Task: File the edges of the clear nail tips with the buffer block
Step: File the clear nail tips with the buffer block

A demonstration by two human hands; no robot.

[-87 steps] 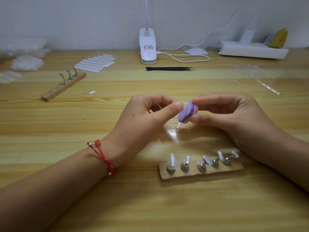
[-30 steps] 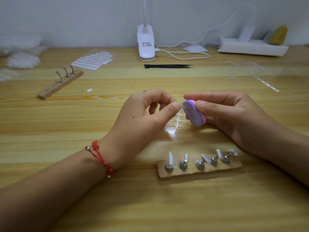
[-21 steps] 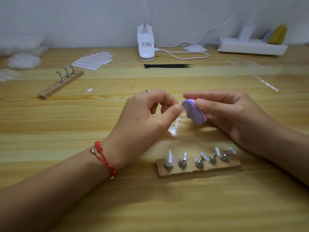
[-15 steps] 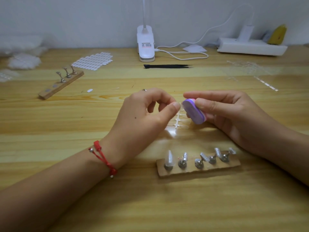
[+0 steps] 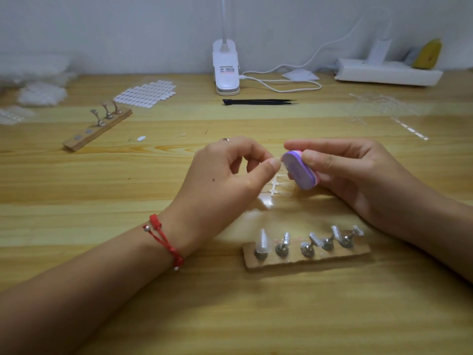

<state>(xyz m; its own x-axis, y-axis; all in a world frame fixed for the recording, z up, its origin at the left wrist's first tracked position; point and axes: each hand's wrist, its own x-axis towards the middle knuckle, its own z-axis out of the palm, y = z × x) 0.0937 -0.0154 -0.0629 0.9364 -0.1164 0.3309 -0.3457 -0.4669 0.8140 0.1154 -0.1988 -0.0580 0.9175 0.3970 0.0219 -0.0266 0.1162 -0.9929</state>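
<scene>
Hands meet just behind the near wooden stand (image 5: pixel 307 258). I see the left hand (image 5: pixel 225 175) pinching one clear nail tip (image 5: pixel 278 159) between thumb and forefinger, with the other fingers curled. The right hand (image 5: pixel 358 172) grips the one purple buffer block (image 5: pixel 298 171), whose end is against that tip. I count five metal pegs (image 5: pixel 282 249) on the stand, each carrying a clear tip. Well behind it to the left, a second stand (image 5: pixel 97 130) has three pegs. One pair of black tweezers (image 5: pixel 258 101) lies well behind.

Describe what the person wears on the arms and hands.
No sleeves show on either arm. A red cord bracelet with small silver beads circles the left wrist. A small metallic glint on the left hand may be a ring. The right hand wears nothing visible.
</scene>
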